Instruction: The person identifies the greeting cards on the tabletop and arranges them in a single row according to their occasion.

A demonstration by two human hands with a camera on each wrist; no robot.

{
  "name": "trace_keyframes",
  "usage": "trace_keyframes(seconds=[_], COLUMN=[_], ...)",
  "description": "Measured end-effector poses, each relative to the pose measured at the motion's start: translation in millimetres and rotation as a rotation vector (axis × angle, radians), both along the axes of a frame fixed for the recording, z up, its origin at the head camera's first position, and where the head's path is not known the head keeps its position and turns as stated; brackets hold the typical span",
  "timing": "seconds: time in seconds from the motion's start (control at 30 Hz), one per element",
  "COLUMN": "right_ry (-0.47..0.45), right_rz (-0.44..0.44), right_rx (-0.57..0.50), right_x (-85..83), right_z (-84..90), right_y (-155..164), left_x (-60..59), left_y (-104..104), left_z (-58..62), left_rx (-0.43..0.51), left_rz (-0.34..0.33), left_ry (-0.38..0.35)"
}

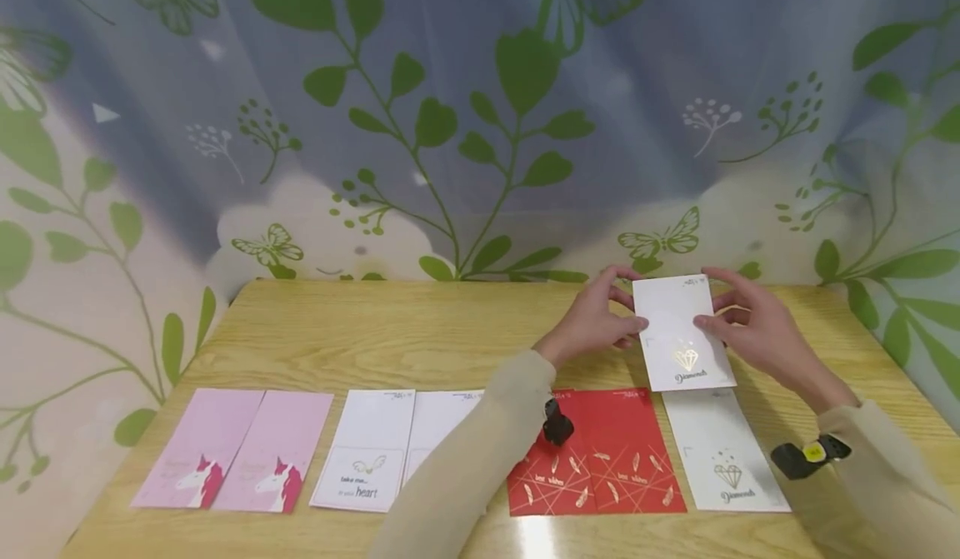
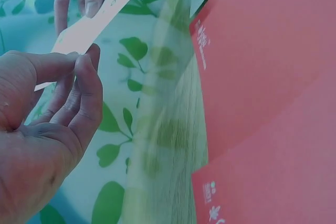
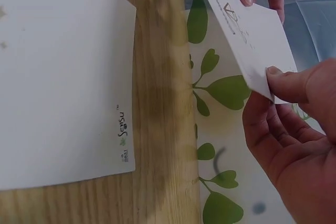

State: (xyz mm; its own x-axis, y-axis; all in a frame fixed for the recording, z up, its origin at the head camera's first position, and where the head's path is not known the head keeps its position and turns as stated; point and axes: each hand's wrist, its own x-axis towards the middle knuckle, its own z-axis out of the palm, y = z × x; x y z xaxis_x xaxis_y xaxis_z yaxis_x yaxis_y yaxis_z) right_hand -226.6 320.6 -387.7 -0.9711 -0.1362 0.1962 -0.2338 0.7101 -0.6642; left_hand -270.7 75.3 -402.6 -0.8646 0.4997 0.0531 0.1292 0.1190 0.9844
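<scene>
Both hands hold one white card with a gold diamond print [image 1: 681, 332] above the far right of the wooden table [image 1: 375, 342]. My left hand [image 1: 600, 319] pinches its left edge between thumb and fingers; the same card [image 2: 97, 17] shows in the left wrist view. Along the card's right edge, my right hand [image 1: 750, 326] pinches it with thumb on the front; the right wrist view has this card [image 3: 252, 38] edge-on. A second white diamond card [image 1: 723, 451] lies flat below it.
Along the table's near edge lie two pink unicorn cards [image 1: 236, 451], two white "heart" cards [image 1: 375, 451] and two red cards [image 1: 600, 451]. A leaf-patterned curtain [image 1: 480, 109] hangs behind the table. Small black devices sit on both wrists.
</scene>
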Motion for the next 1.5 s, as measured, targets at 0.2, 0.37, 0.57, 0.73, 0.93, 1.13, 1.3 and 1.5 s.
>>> trace_keyframes(seconds=[0.2, 0.37, 0.57, 0.73, 0.93, 1.13, 1.3, 1.5], right_ry=[-0.002, 0.011, 0.020, 0.001, 0.003, 0.021, 0.028, -0.022], right_rz=[-0.022, -0.033, -0.031, -0.037, -0.029, -0.011, -0.021, -0.033], right_rx=[-0.018, -0.015, -0.030, -0.058, -0.103, -0.123, -0.101, -0.073], right_x=[15.3, 27.6, 45.1, 58.0, 72.7, 83.0, 88.5, 95.3], right_z=[-0.8, -1.0, -2.9, -5.6, -10.3, -16.6, -21.8, -29.5], right_y=[8.8, 15.9, 24.6, 31.5, 38.3, 43.7, 47.3, 51.3], left_x=[9.9, 19.5, 31.6, 40.5, 47.9, 54.3, 58.8, 64.2], left_y=[6.1, 10.5, 17.4, 22.6, 24.6, 27.1, 31.1, 36.5], left_z=[5.3, 7.3, 6.7, 7.5, 7.8, 5.1, 3.3, 0.5], left_rx=[-0.011, -0.039, -0.116, -0.138, -0.199, -0.208, -0.224, -0.291], left_rz=[-0.034, -0.072, -0.108, -0.145, -0.184, -0.216, -0.230, -0.234], left_ry=[-0.004, 0.028, 0.060, 0.058, 0.059, 0.053, 0.046, 0.050])
